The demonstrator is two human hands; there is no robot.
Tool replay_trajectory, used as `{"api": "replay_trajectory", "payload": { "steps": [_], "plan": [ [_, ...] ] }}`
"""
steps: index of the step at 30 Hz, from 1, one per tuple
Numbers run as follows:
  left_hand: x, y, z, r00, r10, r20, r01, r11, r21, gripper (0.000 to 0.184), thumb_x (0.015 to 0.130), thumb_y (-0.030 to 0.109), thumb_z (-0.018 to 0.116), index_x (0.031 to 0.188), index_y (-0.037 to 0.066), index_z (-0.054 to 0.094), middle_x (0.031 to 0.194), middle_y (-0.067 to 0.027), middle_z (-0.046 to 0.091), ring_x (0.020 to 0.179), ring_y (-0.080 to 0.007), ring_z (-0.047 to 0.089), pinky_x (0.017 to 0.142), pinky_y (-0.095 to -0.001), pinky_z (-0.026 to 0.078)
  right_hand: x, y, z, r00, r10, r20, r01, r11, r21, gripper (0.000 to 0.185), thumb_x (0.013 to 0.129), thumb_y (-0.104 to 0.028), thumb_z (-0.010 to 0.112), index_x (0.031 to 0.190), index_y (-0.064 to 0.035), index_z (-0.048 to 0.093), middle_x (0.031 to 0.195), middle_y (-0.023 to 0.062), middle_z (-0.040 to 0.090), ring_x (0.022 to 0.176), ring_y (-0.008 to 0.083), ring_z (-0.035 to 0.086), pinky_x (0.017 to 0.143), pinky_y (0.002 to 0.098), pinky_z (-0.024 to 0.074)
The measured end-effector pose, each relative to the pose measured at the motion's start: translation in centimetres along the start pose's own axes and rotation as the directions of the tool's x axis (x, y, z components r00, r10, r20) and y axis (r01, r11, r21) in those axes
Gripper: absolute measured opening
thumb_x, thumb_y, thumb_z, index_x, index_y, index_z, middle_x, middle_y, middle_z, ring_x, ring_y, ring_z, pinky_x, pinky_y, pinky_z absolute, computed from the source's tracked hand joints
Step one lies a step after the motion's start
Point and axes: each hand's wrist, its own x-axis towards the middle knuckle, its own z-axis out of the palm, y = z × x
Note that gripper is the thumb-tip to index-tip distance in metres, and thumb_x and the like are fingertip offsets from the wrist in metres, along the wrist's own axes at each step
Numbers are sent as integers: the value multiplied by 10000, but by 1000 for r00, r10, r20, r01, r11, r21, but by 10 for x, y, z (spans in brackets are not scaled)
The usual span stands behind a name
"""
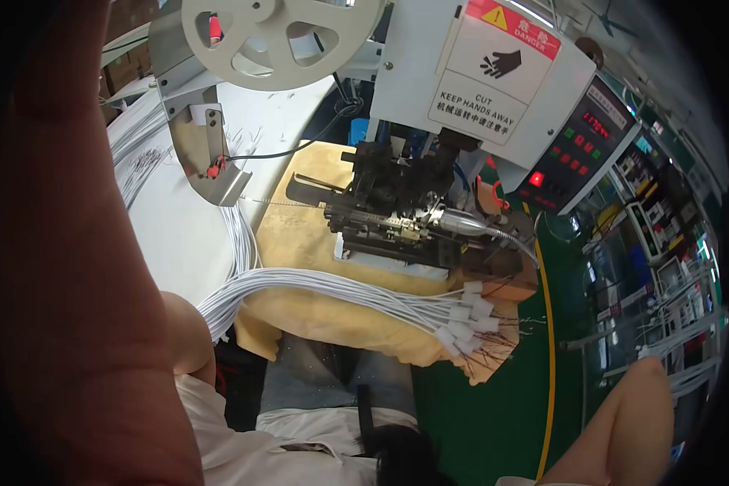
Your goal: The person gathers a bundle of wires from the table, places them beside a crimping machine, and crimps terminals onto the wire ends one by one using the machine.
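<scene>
My left hand and wrist point(89, 324) loom very close to the camera along the left side, dark and blurred, and their fingers do not show. Whether they hold anything cannot be made out. Behind them is my bent left elbow point(188, 332). At the lower right my right elbow point(648, 377) is bent, with the right hand outside the view. A bundle of white cables point(324, 283) lies across a yellow cloth point(300, 235) in front of me. White connectors point(462, 324) and thin dark wire ends point(494, 348) sit at its right end. Neither hand visibly touches the bundle.
A black crimping mechanism point(397, 194) stands behind the cables, under a white housing with a danger label point(494, 65). A cream reel point(283, 40) hangs upper left; a control panel point(575, 146) glows red. More cables point(138, 154) lie on the white table point(170, 219).
</scene>
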Motion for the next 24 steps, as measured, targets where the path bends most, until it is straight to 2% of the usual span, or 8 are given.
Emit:
{"api": "replay_trajectory", "payload": {
  "steps": [6, 11, 15, 24],
  "plan": [
    [-6, 5, 6, 1000, -19, -4, 19, 1000, -7, 408, 808, 163, 576, 1151, 0, 426, 1165, -94, 421, 1038, -222, 398, 877, -300, 314, 1, -4, -8, 999, 30, -34, -29, 1000, 9, 146, 826, -226, 556, 831, -82, 579, 859, 19, 565, 804, 177, 534, 739, 337, 402],
    [-3, 4, -5, 1000, -15, -12, 15, 1000, 1, 410, 811, 159, 570, 1158, 0, 421, 1178, -93, 415, 1050, -220, 393, 888, -298, 311, -14, -23, -12, 980, 59, -188, -61, 998, 0, 153, 826, -229, 557, 838, -78, 579, 863, 23, 566, 806, 180, 536, 738, 338, 405],
    [9, 3, -26, 999, 1, 49, -3, 999, 36, 411, 814, 155, 565, 1165, 0, 418, 1188, -92, 411, 1060, -219, 390, 896, -297, 308, -24, -27, -7, 961, 56, -270, -58, 998, 1, 158, 826, -231, 558, 844, -75, 579, 866, 26, 567, 807, 183, 537, 737, 340, 407],
    [18, -6, -49, 992, 6, 126, -17, 996, 90, 414, 820, 148, 554, 1179, 0, 409, 1211, -90, 401, 1082, -216, 381, 914, -293, 302, -28, -14, 0, 963, 27, -268, -24, 1000, 13, 172, 826, -236, 561, 857, -68, 578, 873, 34, 570, 811, 189, 541, 734, 342, 411]
  ]
}}
